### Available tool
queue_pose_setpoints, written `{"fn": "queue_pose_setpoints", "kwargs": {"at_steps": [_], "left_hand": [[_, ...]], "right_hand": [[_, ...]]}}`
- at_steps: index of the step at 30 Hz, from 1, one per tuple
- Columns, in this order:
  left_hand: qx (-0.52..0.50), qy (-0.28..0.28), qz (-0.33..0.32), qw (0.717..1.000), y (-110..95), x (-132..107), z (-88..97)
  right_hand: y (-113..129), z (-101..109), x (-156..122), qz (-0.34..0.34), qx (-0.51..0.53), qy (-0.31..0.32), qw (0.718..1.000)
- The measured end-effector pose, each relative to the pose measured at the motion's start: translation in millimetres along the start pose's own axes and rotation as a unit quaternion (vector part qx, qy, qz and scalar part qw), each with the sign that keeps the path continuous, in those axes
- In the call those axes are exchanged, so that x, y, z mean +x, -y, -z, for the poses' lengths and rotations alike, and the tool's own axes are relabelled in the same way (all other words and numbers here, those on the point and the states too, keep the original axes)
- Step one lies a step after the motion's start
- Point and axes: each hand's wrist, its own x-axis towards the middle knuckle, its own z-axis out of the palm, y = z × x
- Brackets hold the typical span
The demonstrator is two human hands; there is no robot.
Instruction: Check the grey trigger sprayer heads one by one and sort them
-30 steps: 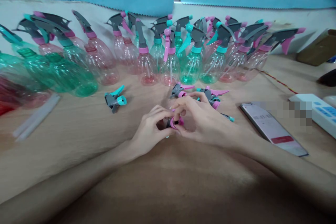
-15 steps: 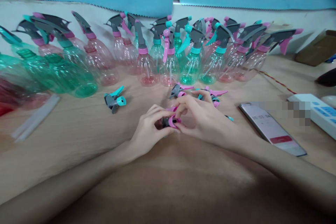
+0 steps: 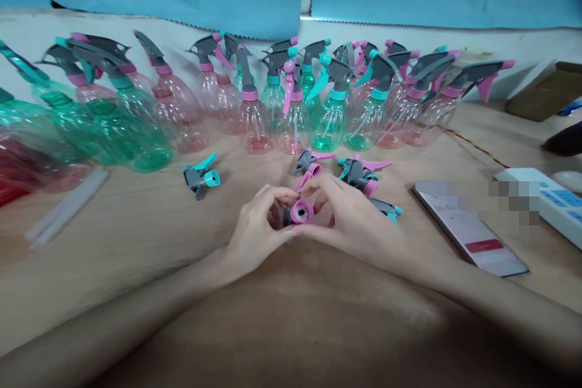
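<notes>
Between my two hands is a grey and pink spray head [image 3: 302,212], its round pink collar turned toward me. My left hand [image 3: 257,227] is closed around the grey body, which its fingers mostly hide. My right hand [image 3: 359,218] grips the collar from the other side, thumb below and fingers above. Just beyond lies a loose pink spray head [image 3: 309,163]. To the right of it are more loose spray heads, a pink one [image 3: 361,176] and a teal one [image 3: 386,209]. A teal spray head [image 3: 201,176] rests alone on the left.
Pink and green spray bottles [image 3: 294,127] stand in rows along the back, many with heads on. Open green bottles [image 3: 131,139] crowd the left, near clear tubes [image 3: 68,206]. On the right lie a phone [image 3: 473,230] and a white power strip [image 3: 545,194].
The collar has turned to face me more squarely. My right fingers have shifted from the collar's opening to around its side. The view has tilted slightly.
</notes>
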Motion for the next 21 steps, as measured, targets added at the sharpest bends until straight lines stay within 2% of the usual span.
{"fn": "queue_pose_setpoints", "kwargs": {"at_steps": [3,6,10,14,16,19,21], "left_hand": [[-0.017,-0.005,0.002,1.0,-1,-3,-1.4],[-0.024,0.006,0.0,1.0,-5,-4,-1.3],[0.004,0.042,-0.046,0.998,-12,1,4.8],[0.074,0.049,-0.022,0.996,-9,4,17.2],[0.111,0.036,0.0,0.993,-3,4,26.8],[0.17,0.01,0.013,0.985,11,0,47.2],[0.205,-0.01,0.01,0.979,23,-4,64.3]], "right_hand": [[1,-1,-2,0.026,-0.009,0.012,1.0],[2,6,-4,0.031,-0.03,0.009,0.999],[-4,31,-13,-0.002,-0.002,0.013,1.0],[-16,67,-31,-0.067,0.017,0.009,0.998],[-24,85,-42,-0.088,-0.033,-0.004,0.996],[-42,105,-57,-0.079,-0.156,-0.03,0.984],[-55,111,-64,-0.09,-0.226,-0.007,0.97]]}}
